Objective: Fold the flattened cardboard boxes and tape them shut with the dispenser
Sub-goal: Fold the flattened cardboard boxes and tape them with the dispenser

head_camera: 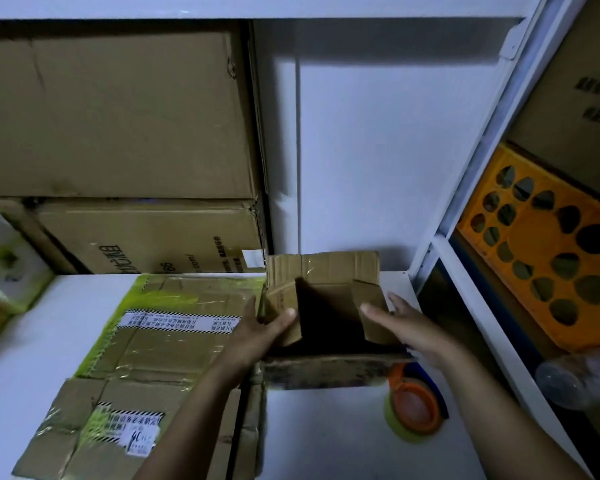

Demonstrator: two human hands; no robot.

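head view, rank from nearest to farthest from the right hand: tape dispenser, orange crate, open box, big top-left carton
1. open box, touching the right hand
2. tape dispenser, just below it
3. orange crate, right shelf
4. big carton, far upper left

Hemmed in left and right
Right grip (406, 323) has the shelf frame (444, 258) just beside it (tape dispenser (417, 407) nearer the person); flattened boxes (174, 327) crowd outside the left grip (267, 327); bare bench (326, 431) lies behind both.
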